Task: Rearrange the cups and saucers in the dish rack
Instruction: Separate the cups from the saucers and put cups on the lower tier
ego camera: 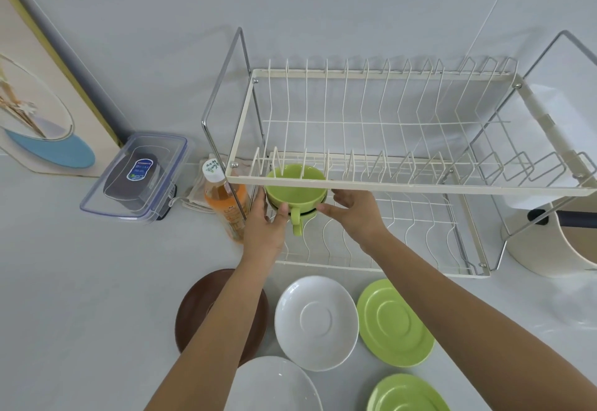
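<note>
Saucers, five, lie flat on the worktop (80, 281) nearest the viewer: one white plate-like piece (274, 388) at the bottom edge, cut off by the frame; one white saucer (316, 321); one green saucer (394, 321) just beside it; a second green saucer (407, 394) at the lower edge; one brown saucer (193, 313), partly hidden under the left forearm. Green cup (295, 189), handle toward the viewer, sits at the left end of the dish rack (403, 186), on the lower tier just under the upper tier's front rail; a dark rim shows beneath it, and what that is cannot be told. Left hand (263, 226): fingers curled against the cup's left side, thumb on its lower front by the handle. Right hand (355, 213): fingers stretched to the cup's right side, fingertips touching it low down. Rack: two tiers of white wire, chrome end frames, upper tier bare. Left of rack, touching its frame: bottle (226, 207) of orange drink, white cap. Further left: clear lidded box (139, 174) with dark contents. Right of rack: cream pot (555, 249) with dark handle.
</note>
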